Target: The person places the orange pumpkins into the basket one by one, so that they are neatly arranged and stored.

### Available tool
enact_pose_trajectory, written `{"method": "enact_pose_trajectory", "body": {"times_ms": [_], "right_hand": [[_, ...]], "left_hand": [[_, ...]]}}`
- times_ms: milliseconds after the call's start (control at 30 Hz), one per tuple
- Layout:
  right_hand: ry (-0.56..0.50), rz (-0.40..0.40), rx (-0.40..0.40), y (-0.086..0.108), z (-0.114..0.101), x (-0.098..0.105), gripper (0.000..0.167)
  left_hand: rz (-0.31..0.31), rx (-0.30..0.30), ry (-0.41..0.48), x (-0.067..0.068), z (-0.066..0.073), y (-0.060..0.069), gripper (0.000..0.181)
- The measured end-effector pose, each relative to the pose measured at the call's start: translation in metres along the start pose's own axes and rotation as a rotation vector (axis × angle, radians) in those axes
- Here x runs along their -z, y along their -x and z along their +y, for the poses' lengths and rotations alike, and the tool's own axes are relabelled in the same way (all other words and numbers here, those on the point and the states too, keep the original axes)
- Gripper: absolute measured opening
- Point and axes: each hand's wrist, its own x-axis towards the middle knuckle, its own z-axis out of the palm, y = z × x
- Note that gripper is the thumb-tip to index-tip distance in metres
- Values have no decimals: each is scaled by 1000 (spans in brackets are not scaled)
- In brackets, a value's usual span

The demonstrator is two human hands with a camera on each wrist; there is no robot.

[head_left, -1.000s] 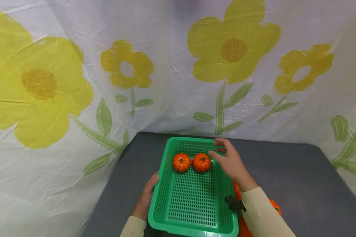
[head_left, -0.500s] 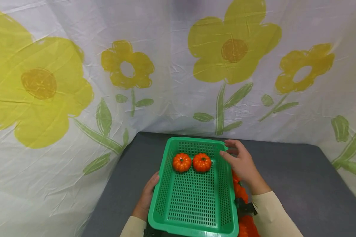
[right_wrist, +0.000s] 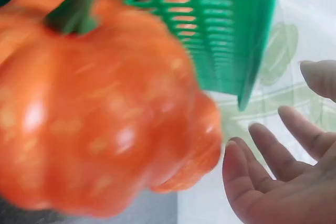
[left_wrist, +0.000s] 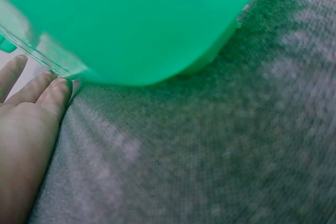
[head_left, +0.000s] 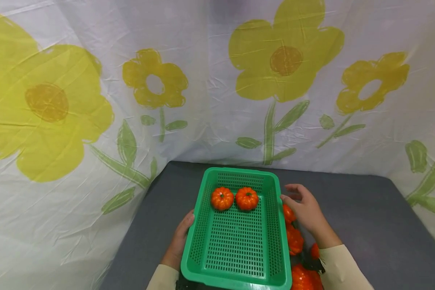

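Two small orange pumpkins [head_left: 222, 199] sit side by side near the far end of a green basket [head_left: 235, 241]. My left hand [head_left: 179, 237] touches the basket's left side; in the left wrist view its fairly straight fingers [left_wrist: 62, 90] meet the green wall [left_wrist: 131, 30]. Just right of the basket, my right hand [head_left: 308, 211] hovers with fingers spread, beside an orange pumpkin [head_left: 288, 214]. The right wrist view has that hand [right_wrist: 289, 177] holding nothing, a large orange pumpkin [right_wrist: 100, 108] at left and the perforated basket wall [right_wrist: 210, 30] above.
More orange pumpkins [head_left: 294, 240] lie along the basket's right side, partly hidden by the basket and my right arm. Under everything is a dark grey tabletop [head_left: 369, 225]. Behind it hangs a white sheet with yellow flowers [head_left: 210, 80].
My right hand has moved right and towards me, from over the basket's far right corner to outside its right rim. More pumpkins show there. The left hand and basket have stayed put.
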Motion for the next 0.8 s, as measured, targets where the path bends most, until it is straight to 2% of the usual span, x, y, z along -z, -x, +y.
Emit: {"method": "enact_pose_trajectory", "body": {"times_ms": [333,600,800], "right_hand": [[66,-18,-11,8,22,1,56],[176,-58,-37,10,37,8,55],[134,-97,-59,9,51,13,62]], "left_hand": [[-18,-12,19,3,-4,1,61],[-43,-26,21,4,-6,1,62],[-37,-20,-1,4,-5,0,63]]}}
